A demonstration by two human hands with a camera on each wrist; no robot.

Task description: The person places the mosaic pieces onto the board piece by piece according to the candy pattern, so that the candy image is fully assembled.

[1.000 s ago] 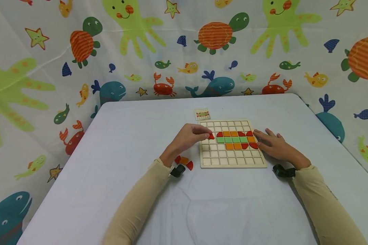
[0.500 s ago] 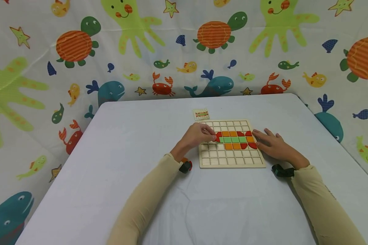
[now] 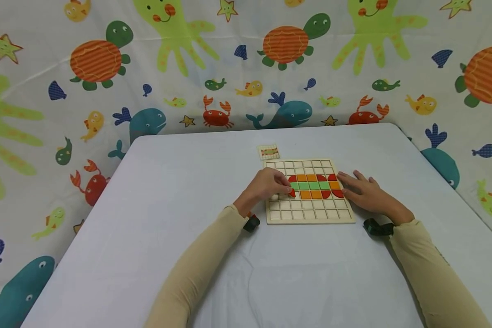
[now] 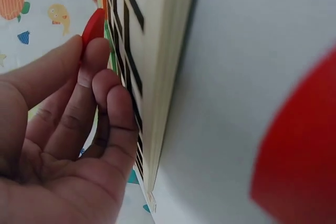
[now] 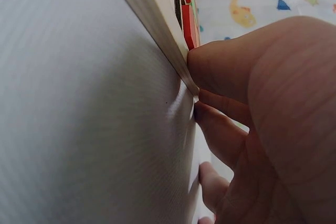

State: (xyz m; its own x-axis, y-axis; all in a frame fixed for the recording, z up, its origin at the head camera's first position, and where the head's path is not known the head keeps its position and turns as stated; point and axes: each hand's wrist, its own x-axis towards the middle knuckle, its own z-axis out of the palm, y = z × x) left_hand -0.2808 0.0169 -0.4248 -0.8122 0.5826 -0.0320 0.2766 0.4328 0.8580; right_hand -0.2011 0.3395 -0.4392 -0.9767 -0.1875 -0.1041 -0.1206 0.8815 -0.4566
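Between thumb and forefinger my left hand point(image 3: 270, 184) pinches a red quarter-circle tile point(image 4: 94, 26), just over the left end of the coloured pattern. Under it lies a wooden grid board point(image 3: 311, 215) with square cells. Green tiles point(image 3: 313, 186) form the pattern's middle row, with orange tiles point(image 3: 306, 177) above and below and red rounded tiles point(image 3: 338, 194) toward the right. My right hand point(image 3: 366, 195) rests at the board's right edge, fingers extended, thumb touching the side of the board in the right wrist view.
A small pattern card point(image 3: 269, 151) lies behind the board's far left corner. Close to the left wrist, a loose red tile point(image 4: 299, 150) lies on the white table point(image 3: 303, 273); other loose tiles there are mostly hidden by the wrist. A cloth with sea animals hangs behind.
The left hand has carried the red tile rightward, then nearer along the pattern's left end. A red tile now shows at the upper left of the pattern. The right hand stays put.
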